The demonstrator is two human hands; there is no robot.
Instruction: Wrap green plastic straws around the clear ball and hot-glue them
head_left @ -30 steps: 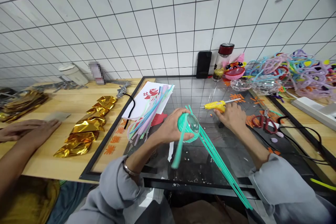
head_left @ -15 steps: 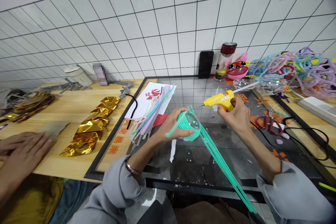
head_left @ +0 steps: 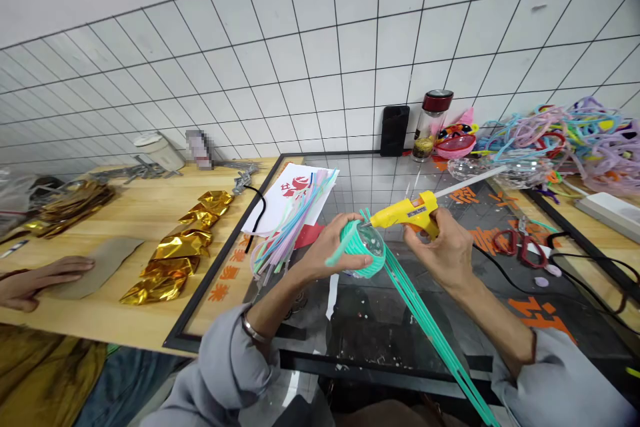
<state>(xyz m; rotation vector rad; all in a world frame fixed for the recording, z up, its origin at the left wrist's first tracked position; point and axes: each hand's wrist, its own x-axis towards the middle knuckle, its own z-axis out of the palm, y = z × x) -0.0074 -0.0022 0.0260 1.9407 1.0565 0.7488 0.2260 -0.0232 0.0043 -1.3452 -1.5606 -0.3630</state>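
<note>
Shows a clear, shiny globe [head_left: 371,237] wound in green strands [head_left: 352,241], just off centre toward 5 o'clock. Cups it in the left hand [head_left: 325,249]; grips a yellow glue gun [head_left: 406,212] in the right hand [head_left: 446,248].

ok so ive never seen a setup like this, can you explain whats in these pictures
There is no machine: these are a person's bare hands. All the pictures come from one camera worn on the head, looking forward and down. The left hand holds a clear ball wrapped in green strands; the right hand holds a yellow glue gun, its tip at or near the ball. On the table lie a white sheet partly under pastel strips, red scissors and gold foil; a phone and a bottle stand by the wall. At far left, a co-worker's hand rests on a grey sheet.
</note>
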